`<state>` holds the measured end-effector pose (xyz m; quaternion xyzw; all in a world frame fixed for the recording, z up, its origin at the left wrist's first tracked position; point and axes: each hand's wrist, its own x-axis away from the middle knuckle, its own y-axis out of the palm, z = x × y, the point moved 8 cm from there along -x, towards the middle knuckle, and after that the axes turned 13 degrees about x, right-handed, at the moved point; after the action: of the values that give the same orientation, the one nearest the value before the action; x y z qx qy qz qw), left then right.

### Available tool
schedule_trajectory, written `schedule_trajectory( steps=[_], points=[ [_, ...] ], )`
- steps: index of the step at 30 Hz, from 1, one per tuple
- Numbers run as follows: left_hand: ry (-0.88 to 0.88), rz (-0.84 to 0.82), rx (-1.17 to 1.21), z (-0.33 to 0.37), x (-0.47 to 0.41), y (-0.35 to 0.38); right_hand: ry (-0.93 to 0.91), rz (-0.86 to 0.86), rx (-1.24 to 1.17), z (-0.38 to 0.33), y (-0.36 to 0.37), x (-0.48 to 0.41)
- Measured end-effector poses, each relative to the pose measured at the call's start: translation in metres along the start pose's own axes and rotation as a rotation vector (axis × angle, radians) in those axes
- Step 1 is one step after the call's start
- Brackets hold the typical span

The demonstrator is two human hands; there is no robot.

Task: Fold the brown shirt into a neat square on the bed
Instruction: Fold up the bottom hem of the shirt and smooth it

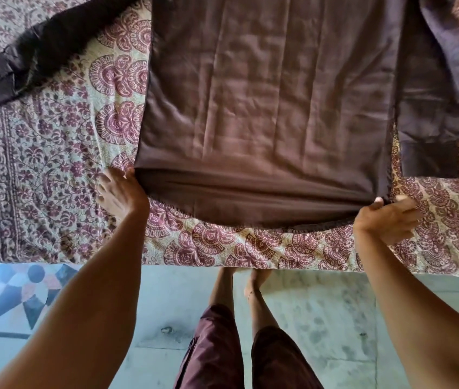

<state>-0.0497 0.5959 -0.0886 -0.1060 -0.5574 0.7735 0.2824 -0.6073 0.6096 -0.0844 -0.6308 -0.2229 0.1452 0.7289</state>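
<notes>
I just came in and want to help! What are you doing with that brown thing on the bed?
A person standing by the bed is folding a brown shirt. The left hand and right hand each grip a corner of its near hem. The shirt lies spread out, one sleeve flung sideways, the other alongside the body. No fold is made yet.

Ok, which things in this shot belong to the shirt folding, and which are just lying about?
Part of the job: brown shirt, spread on the bed; left hand and right hand, each gripping a corner of the near hem.
Just there: pale floor; star-patterned tile at the left.
</notes>
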Motion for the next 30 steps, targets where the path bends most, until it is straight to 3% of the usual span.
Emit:
schedule_trajectory(
  steps=[2, 5, 8, 10, 12, 16, 22, 30],
  points=[
    [0.092, 0.01, -0.032, 0.023, 0.012, 0.0, -0.153, 0.099, 0.034, -0.019, -0.01, 0.013],
    [0.527, -0.137, 0.042, 0.075, 0.056, 0.025, -0.684, 0.245, -0.034, -0.067, -0.013, 0.056],
    [1.001, -0.341, 0.054, 0.095, 0.124, 0.058, -1.211, 0.136, 0.067, -0.086, 0.021, 0.115],
    [1.263, -0.508, -0.004, 0.082, 0.169, 0.075, -1.39, 0.087, 0.148, -0.07, 0.039, 0.141],
    [1.414, -0.612, -0.059, 0.058, 0.197, 0.078, -1.441, 0.073, 0.178, -0.045, 0.046, 0.151],
    [1.384, -0.608, -0.021, 0.033, 0.196, 0.063, -1.462, 0.132, 0.117, -0.018, 0.037, 0.159],
    [1.389, -0.522, -0.008, 0.05, 0.178, 0.051, -1.474, 0.155, 0.118, -0.044, 0.026, 0.158],
    [1.43, -0.682, 0.029, 0.063, 0.18, 0.044, -1.608, 0.038, 0.225, -0.058, 0.021, 0.156]
  ],
)
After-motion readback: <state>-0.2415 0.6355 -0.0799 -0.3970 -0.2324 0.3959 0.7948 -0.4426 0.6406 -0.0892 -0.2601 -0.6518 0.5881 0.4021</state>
